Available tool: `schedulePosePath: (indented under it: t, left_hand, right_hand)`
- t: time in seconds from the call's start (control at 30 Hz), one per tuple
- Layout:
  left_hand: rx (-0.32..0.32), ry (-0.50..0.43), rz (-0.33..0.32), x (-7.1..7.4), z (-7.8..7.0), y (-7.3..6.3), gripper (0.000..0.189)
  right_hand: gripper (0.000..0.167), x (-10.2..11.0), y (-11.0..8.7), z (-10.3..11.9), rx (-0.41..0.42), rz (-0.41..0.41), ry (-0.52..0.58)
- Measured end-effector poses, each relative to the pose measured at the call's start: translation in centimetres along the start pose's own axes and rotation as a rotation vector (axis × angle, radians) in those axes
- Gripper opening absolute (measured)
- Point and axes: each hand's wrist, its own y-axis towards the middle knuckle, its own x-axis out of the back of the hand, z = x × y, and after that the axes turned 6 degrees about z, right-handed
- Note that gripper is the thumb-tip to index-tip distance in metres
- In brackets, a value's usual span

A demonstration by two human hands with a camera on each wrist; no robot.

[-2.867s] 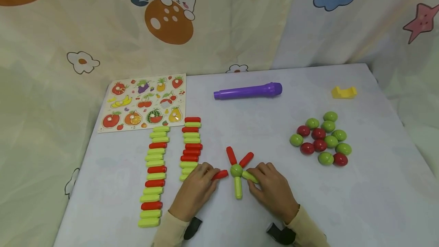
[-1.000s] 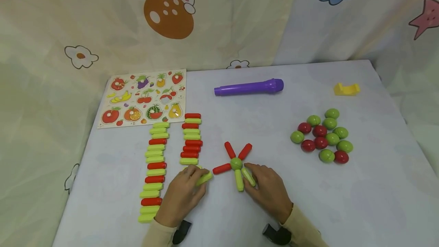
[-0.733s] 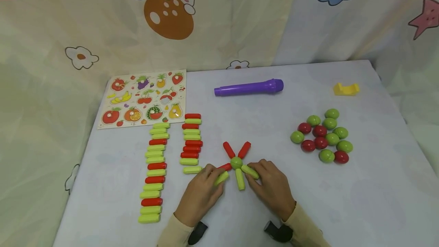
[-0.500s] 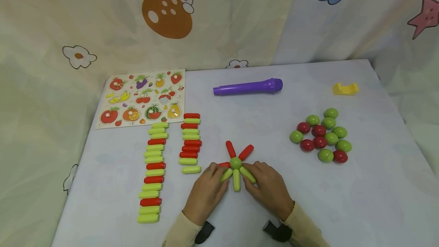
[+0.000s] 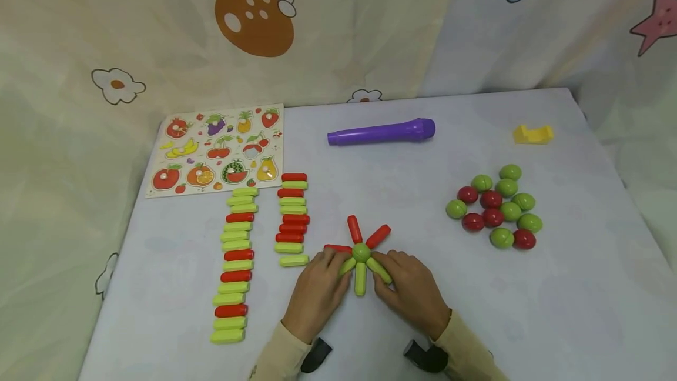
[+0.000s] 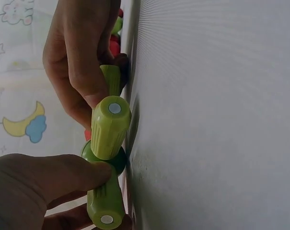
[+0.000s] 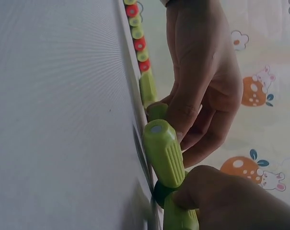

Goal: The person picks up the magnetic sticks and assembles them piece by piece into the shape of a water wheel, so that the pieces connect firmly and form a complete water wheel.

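Observation:
A green ball [image 5: 361, 252] lies on the table with short ribbed rods radiating from it like a star. Two red rods [image 5: 379, 236] point away at the far side, and a third red rod [image 5: 336, 248] juts left, partly behind my left fingers. My left hand [image 5: 316, 296] pinches a green rod [image 6: 106, 203] against the ball's near left. On the other side, my right hand [image 5: 415, 294] pinches another green rod [image 5: 379, 271] at the ball. Between the hands a green rod [image 5: 360, 280] points toward me. Silvery discs show in the rod ends in the left wrist view.
Two columns of red and green rods [image 5: 233, 298] lie at left, below a fruit picture board [image 5: 248, 160]. A purple toy microphone [image 5: 381, 132] lies at the back. Several red and green balls [image 5: 490, 199] and a yellow curved piece [image 5: 533, 134] are at right.
My left hand let go of the red rod at the ball, took a green rod from the nearer column and brought it right to the ball. My right hand keeps its green rod.

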Motion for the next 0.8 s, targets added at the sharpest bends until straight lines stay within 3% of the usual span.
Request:
schedulePosePath:
  t: [0.3, 0.4, 0.53, 0.7, 0.8]
  left_hand:
    - [-0.019, 0.059, -0.026, 0.2, 0.0, 0.4, 0.033]
    - [-0.026, 0.076, -0.054, 0.5, 0.0, 0.7, 0.031]
    - [-0.066, 0.109, -0.053, 0.7, 0.0, 1.4, 0.032]
    - [-0.148, 0.164, 0.03, 0.5, -0.1, 2.3, 0.039]
    - [-0.156, 0.153, 0.028, 0.3, 0.0, 2.6, 0.037]
  right_hand:
    - [0.039, 0.4, 0.0, 0.4, -0.042, 0.019, -0.041]
    - [0.042, 0.9, 0.0, 0.3, -0.042, -0.048, -0.08]
    - [0.05, 2.0, 1.0, -0.6, 0.024, -0.141, -0.1]
    - [0.039, 2.4, 2.3, -1.8, 0.092, -0.063, -0.124]
    - [0.028, 2.2, 2.2, -2.2, 0.088, -0.032, -0.103]
